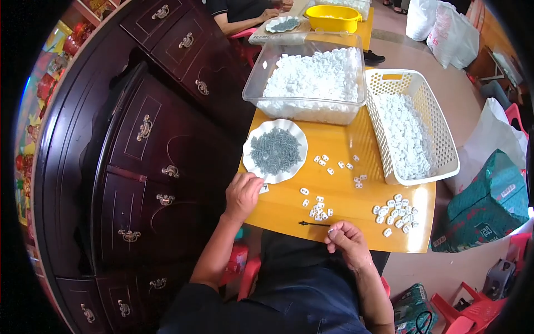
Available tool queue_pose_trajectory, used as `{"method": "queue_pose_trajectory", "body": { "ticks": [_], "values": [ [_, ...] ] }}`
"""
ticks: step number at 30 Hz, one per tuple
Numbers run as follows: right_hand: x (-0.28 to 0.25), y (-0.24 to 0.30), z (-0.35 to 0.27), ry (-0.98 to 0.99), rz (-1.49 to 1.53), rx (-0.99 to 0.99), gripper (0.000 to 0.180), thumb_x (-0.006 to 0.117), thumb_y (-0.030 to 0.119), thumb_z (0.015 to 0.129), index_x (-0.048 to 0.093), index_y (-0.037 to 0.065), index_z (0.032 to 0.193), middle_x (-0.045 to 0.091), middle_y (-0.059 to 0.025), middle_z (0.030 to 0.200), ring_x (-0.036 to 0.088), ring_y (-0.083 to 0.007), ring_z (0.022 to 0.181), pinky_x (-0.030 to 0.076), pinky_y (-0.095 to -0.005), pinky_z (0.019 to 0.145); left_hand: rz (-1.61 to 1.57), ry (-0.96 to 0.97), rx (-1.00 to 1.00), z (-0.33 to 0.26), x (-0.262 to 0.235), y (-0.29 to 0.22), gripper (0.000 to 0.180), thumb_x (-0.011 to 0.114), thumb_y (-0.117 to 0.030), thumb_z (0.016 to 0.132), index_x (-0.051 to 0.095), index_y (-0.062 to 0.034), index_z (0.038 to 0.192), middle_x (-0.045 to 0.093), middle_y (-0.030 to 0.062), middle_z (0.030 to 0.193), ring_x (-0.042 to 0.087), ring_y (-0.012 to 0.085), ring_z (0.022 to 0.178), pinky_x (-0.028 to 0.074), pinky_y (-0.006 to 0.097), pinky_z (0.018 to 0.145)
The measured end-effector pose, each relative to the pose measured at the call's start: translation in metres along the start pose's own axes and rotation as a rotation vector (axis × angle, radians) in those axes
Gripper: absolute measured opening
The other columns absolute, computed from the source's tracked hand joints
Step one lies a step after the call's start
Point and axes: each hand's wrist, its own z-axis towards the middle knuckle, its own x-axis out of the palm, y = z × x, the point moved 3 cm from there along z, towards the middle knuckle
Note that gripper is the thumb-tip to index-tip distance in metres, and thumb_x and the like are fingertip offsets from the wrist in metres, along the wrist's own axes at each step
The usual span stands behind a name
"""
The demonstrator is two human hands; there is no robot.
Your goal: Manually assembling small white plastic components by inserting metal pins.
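My left hand (243,196) rests at the table's left edge with its fingers curled together, just below a white scalloped plate (303,151). Small grey pieces that look like screws (275,150) are heaped on that plate. A small white piece (264,188) with a dark mark shows by the left fingertips; whatever is between them is hidden. At the front edge my right hand (347,240) is closed around a thin black rod-shaped tool (314,224), its thicker end pointing left. Something small and white shows at its fingertips. Small white two-hole pieces (319,212) lie in front of it.
More white pieces (396,212) lie at the right front. A clear bin (305,101) and a perforated white basket (445,139), both full of white pieces, stand farther back. Dark drawers (161,133) flank the left. Another person's arm (239,25) shows beyond, near a yellow basin (332,21).
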Motion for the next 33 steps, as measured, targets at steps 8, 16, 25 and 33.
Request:
{"method": "queue_pose_trajectory", "body": {
  "ticks": [8, 16, 25, 33],
  "values": [
    [-0.001, 0.000, 0.001, -0.009, 0.001, -0.011, 0.009, 0.066, 0.014, 0.103, 0.067, 0.005, 0.101, 0.072, -0.0033, 0.088, 0.063, -0.0077, 0.071, 0.052, -0.0221, 0.068, -0.116, -0.030, -0.071, 0.003, -0.009, 0.000, 0.011, 0.073, 0.000, 0.086, 0.065, -0.0054, 0.091, 0.065, 0.0089, 0.090, 0.064, 0.0301, 0.082, 0.053, 0.039, 0.069],
    [-0.005, 0.004, 0.001, -0.031, 0.032, -0.073, 0.008, 0.065, 0.013, 0.103, 0.066, 0.006, 0.104, 0.071, -0.0032, 0.089, 0.064, -0.0082, 0.071, 0.053, -0.0225, 0.067, -0.582, 0.079, -0.292, 0.017, -0.011, -0.064, 0.007, 0.070, 0.001, 0.092, 0.065, -0.0010, 0.097, 0.069, 0.0131, 0.087, 0.070, 0.0266, 0.076, 0.054, 0.034, 0.066],
    [-0.007, 0.000, -0.003, -0.077, -0.024, -0.148, 0.008, 0.065, 0.011, 0.103, 0.065, 0.004, 0.107, 0.071, -0.0038, 0.088, 0.063, -0.0080, 0.072, 0.051, -0.0221, 0.067, -0.930, 0.259, -0.251, 0.009, 0.013, -0.138, 0.011, 0.069, 0.003, 0.092, 0.070, 0.0011, 0.102, 0.073, 0.0133, 0.093, 0.073, 0.0245, 0.083, 0.057, 0.033, 0.072],
    [-0.008, 0.007, -0.005, -0.120, -0.050, -0.185, 0.011, 0.063, 0.010, 0.105, 0.062, 0.002, 0.112, 0.074, -0.0067, 0.097, 0.066, -0.0100, 0.079, 0.053, -0.0234, 0.072, -0.944, 0.243, -0.339, 0.014, 0.023, -0.145, 0.018, 0.073, -0.003, 0.092, 0.069, 0.0007, 0.110, 0.076, 0.0123, 0.098, 0.075, 0.0165, 0.084, 0.058, 0.029, 0.072]
  ]
}}
